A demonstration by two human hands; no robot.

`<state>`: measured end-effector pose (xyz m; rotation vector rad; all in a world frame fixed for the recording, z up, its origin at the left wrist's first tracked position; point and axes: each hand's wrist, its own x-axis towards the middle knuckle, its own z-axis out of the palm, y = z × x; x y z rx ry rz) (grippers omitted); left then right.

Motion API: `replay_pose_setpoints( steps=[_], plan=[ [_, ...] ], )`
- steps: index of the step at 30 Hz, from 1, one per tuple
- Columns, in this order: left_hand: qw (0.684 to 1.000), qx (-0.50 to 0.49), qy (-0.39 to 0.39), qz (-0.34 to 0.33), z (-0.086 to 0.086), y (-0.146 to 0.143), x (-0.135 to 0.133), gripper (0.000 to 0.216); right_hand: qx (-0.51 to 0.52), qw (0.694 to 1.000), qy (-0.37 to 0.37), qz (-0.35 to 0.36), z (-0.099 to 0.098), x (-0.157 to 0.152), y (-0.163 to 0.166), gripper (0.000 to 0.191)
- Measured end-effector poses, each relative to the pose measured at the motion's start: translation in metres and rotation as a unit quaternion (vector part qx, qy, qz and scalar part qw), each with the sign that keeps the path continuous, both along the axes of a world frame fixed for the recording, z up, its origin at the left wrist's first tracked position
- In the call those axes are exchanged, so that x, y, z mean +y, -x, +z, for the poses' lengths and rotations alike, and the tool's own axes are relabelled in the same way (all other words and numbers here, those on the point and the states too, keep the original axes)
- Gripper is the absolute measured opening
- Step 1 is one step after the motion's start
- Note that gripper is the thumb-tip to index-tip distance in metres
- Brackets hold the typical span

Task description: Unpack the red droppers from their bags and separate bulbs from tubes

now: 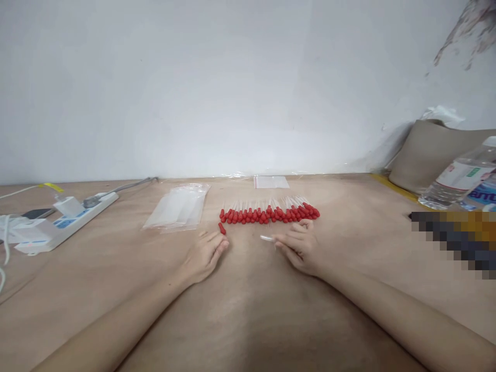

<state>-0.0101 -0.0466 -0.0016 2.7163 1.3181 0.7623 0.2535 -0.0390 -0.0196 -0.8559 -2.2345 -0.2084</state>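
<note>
My left hand [207, 254] is closed, thumb against fingers, with a red rubber dropper bulb [222, 228] standing out from its fingertips. Between the thumb and fingers of my right hand [300, 247] is a short clear dropper tube [266, 238], its free end pointing left. Just beyond both hands lies a long row of droppers [253, 215], with red bulbs toward me and thin clear tubes toward the wall. The right knuckles are close to the row's near side. My palms and the inner fingers are hidden.
Clear plastic zip bags [178, 206] lie left of the row, and a small white-and-clear packet [271, 182] lies behind it. A power strip [70, 222] with plugs and cables is at left. At right are a water bottle [457, 178] and a beige container [430, 150].
</note>
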Motion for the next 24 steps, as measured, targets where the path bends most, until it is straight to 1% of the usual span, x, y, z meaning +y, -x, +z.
replay_pose_setpoints(
  steps=[4,7,10,12,14,16,18,21,24],
  plan=[
    [0.988,-0.099,-0.005,0.120,0.001,0.022,0.018,0.032,0.063,0.992,0.057,-0.089,0.000,0.007,-0.002,0.027],
    [0.977,-0.105,-0.021,0.186,-0.001,0.034,0.036,0.036,0.083,0.984,0.058,-0.148,-0.002,0.013,-0.006,0.020],
    [0.968,-0.106,-0.009,0.227,-0.006,0.039,0.046,0.042,0.063,0.983,0.046,-0.167,-0.004,0.015,-0.009,0.015],
    [0.965,-0.112,0.018,0.237,-0.010,0.037,0.047,0.048,0.038,0.985,0.034,-0.163,-0.006,0.016,-0.007,0.015],
    [0.963,-0.122,0.047,0.234,-0.012,0.032,0.044,0.051,0.009,0.987,0.019,-0.161,-0.007,0.016,-0.004,0.017],
    [0.962,-0.135,0.060,0.228,-0.013,0.028,0.040,0.055,-0.017,0.986,0.002,-0.168,-0.007,0.017,0.000,0.019],
    [0.963,-0.141,0.054,0.225,-0.013,0.023,0.037,0.056,-0.038,0.983,-0.018,-0.176,-0.007,0.018,0.003,0.022],
    [0.966,-0.123,0.037,0.222,-0.012,0.018,0.036,0.056,-0.058,0.980,-0.044,-0.183,-0.006,0.021,0.008,0.024],
    [0.974,-0.104,0.028,0.202,-0.011,0.012,0.037,0.047,-0.071,0.978,-0.054,-0.188,-0.006,0.022,0.012,0.024]
  ],
)
